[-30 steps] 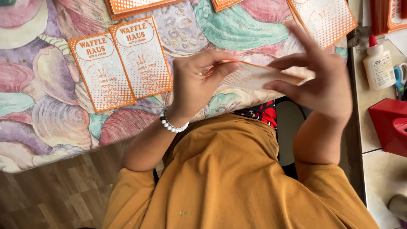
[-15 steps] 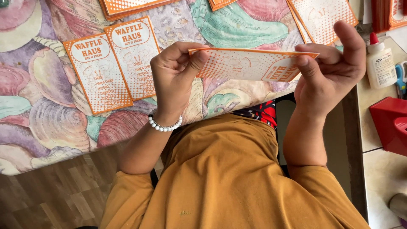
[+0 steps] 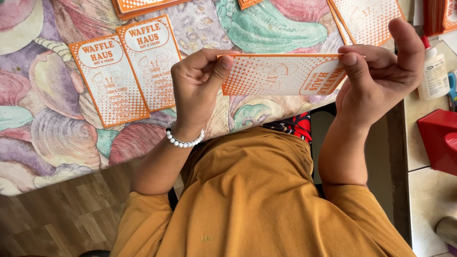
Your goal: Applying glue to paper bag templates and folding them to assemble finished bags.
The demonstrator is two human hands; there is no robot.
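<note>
At frame centre, the left hand and right hand each pinched 1 end of an orange-and-white paper sleeve.

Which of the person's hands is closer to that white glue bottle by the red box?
Right. The right hand holds the orange card just beside the glue bottle; the left hand grips the card's far end, well away.

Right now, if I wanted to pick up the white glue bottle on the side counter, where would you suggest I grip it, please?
Grip the glue bottle around its white body, below the red cap, coming from above or its open left side. It lies tilted on the pale counter, cap pointing away. The body is its widest, plainest part; the cap looks too narrow. A blue object crowds its right side.
</note>
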